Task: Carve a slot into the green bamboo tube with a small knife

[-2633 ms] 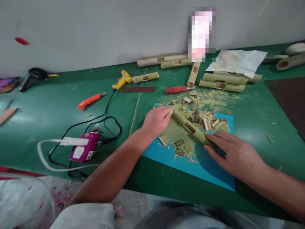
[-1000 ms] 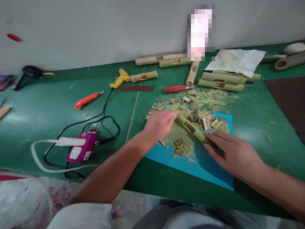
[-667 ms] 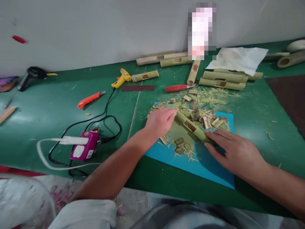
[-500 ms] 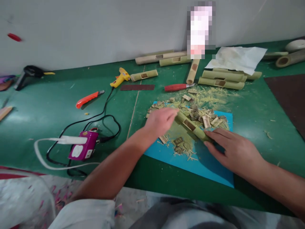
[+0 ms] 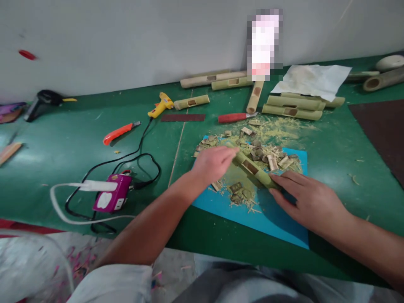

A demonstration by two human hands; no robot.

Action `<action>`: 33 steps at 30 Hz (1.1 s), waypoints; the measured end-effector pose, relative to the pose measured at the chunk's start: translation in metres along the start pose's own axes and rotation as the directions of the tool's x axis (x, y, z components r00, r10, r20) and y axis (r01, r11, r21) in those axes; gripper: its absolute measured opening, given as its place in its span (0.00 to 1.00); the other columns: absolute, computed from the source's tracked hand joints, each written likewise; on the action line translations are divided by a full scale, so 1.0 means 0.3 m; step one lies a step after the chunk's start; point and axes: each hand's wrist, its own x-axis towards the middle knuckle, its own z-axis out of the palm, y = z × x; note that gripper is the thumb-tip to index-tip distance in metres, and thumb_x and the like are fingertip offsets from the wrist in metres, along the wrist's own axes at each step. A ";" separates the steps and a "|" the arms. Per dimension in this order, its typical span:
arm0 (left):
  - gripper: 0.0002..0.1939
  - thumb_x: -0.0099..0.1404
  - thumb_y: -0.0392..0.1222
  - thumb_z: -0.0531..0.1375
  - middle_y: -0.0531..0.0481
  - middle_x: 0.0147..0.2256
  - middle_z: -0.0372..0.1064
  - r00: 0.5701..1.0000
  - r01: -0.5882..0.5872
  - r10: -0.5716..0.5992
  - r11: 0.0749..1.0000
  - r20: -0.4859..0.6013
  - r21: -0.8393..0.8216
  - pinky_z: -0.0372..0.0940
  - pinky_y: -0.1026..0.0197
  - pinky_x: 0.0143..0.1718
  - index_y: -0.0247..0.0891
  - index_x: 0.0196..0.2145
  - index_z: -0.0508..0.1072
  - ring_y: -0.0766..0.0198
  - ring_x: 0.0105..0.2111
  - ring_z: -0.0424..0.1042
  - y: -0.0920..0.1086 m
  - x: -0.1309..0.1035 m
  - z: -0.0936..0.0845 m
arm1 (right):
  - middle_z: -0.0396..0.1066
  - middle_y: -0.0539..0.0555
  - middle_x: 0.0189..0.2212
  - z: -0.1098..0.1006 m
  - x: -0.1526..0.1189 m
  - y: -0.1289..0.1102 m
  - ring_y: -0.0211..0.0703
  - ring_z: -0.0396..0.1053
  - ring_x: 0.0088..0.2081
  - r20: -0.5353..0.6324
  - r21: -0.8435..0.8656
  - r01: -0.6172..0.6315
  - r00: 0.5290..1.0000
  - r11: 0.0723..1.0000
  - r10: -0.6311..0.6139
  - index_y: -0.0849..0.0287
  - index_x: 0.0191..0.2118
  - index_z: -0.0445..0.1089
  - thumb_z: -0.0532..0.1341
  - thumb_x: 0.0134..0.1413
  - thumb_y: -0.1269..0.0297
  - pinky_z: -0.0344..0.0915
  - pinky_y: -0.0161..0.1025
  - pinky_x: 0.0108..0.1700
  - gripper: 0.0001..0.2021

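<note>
A green bamboo tube [image 5: 261,174] with a rectangular slot cut in its side lies slantwise between my hands, above a blue sheet [image 5: 284,225]. My left hand [image 5: 212,163] is closed around its far left end. At its near right end, my right hand [image 5: 311,198] grips it between thumb and fingers. Bamboo chips [image 5: 240,191] and shavings are strewn on the sheet under and beyond the tube. Just past them lies a red-handled knife [image 5: 232,118]. My palms hide both tube ends.
More slotted bamboo tubes [image 5: 293,111] lie at the back, some under white paper [image 5: 312,80]. To the left are a yellow glue gun [image 5: 160,105], an orange utility knife [image 5: 120,133] and a purple power adapter [image 5: 113,193] with cords. Dark sandpaper-like sheet [image 5: 381,130] lies right.
The view has shifted slightly. Both hands keep their hold on the bamboo tube, which stays in nearly the same place.
</note>
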 end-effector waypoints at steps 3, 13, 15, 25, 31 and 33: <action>0.13 0.72 0.39 0.54 0.45 0.38 0.79 0.999 0.023 -0.022 0.999 -0.035 0.029 0.71 0.63 0.38 0.36 0.46 0.78 0.62 0.36 0.78 0.004 0.000 -0.002 | 0.77 0.59 0.37 -0.002 0.001 -0.001 0.45 0.75 0.32 0.003 -0.018 -0.001 1.000 1.000 0.001 0.65 0.45 0.73 0.55 0.64 0.62 0.71 0.41 0.32 0.14; 0.14 0.73 0.40 0.53 0.46 0.35 0.79 0.999 -0.034 0.033 0.999 0.024 0.032 0.70 0.64 0.33 0.36 0.48 0.77 0.63 0.32 0.77 0.023 -0.008 0.007 | 0.77 0.59 0.37 0.000 0.005 -0.001 0.45 0.75 0.33 0.004 -0.007 -0.003 1.000 1.000 0.003 0.65 0.46 0.73 0.54 0.65 0.61 0.71 0.41 0.34 0.15; 0.14 0.73 0.40 0.54 0.46 0.37 0.79 1.000 -0.002 0.002 1.000 -0.004 0.024 0.70 0.63 0.36 0.37 0.47 0.78 0.62 0.34 0.77 0.020 -0.007 0.006 | 0.77 0.59 0.37 0.000 0.005 -0.001 0.45 0.75 0.33 0.007 0.007 -0.008 1.000 1.000 0.008 0.65 0.46 0.74 0.54 0.65 0.61 0.72 0.42 0.34 0.15; 0.13 0.72 0.39 0.54 0.44 0.39 0.79 0.995 0.076 -0.074 0.997 -0.067 0.027 0.72 0.62 0.39 0.37 0.45 0.79 0.62 0.37 0.78 0.017 -0.009 -0.003 | 0.77 0.59 0.37 -0.004 0.005 -0.005 0.46 0.74 0.33 0.004 -0.005 -0.003 1.000 1.000 0.003 0.66 0.45 0.74 0.55 0.64 0.62 0.71 0.42 0.34 0.14; 0.13 0.72 0.38 0.54 0.45 0.40 0.79 0.997 0.069 -0.068 0.997 -0.036 0.016 0.72 0.63 0.39 0.37 0.45 0.79 0.62 0.38 0.78 0.011 -0.006 -0.006 | 0.77 0.59 0.38 0.000 -0.002 0.000 0.47 0.75 0.34 0.018 0.007 -0.012 1.000 1.000 0.012 0.66 0.46 0.73 0.56 0.64 0.62 0.71 0.43 0.34 0.14; 0.13 0.72 0.39 0.54 0.45 0.38 0.79 0.997 0.059 -0.055 0.997 -0.062 0.054 0.72 0.62 0.37 0.36 0.45 0.79 0.61 0.36 0.78 0.016 -0.009 -0.006 | 0.77 0.59 0.38 0.003 -0.005 0.000 0.46 0.75 0.34 0.024 0.013 -0.022 0.999 1.000 0.022 0.65 0.47 0.73 0.56 0.63 0.61 0.72 0.43 0.34 0.14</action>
